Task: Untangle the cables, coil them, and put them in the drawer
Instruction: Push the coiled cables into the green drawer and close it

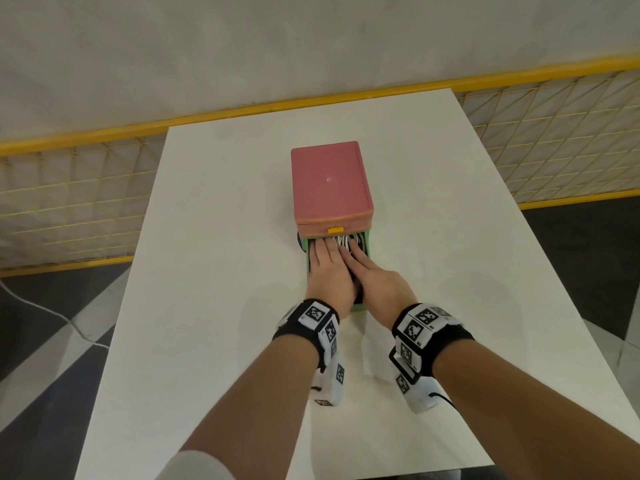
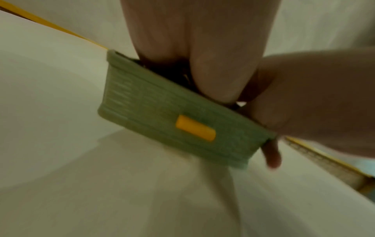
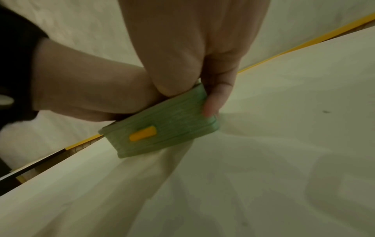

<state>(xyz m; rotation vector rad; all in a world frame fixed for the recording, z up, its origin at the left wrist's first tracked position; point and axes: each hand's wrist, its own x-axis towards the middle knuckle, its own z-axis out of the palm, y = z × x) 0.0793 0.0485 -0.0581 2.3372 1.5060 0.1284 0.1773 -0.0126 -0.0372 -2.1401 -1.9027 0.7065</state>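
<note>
A pink drawer box (image 1: 329, 181) stands mid-table, its green bottom drawer (image 1: 369, 252) pulled out toward me. Coiled white cable (image 1: 337, 241) and dark cable (image 1: 360, 242) show at the drawer's back; the rest lies hidden under my hands. My left hand (image 1: 325, 266) lies flat over the left half, fingers straight, pressing down. My right hand (image 1: 372, 277) lies flat over the right half. In the right wrist view its thumb (image 3: 213, 102) runs down the corner of the drawer front (image 3: 172, 128). The left wrist view shows the drawer front (image 2: 154, 109) with its yellow handle (image 2: 195, 128).
The white table (image 1: 207, 306) extends on every side of the box. The closed upper drawer has a yellow handle (image 1: 335, 230). A yellow mesh fence (image 1: 69, 202) runs behind and beside the table. A white cord (image 1: 41, 310) lies on the floor at the left.
</note>
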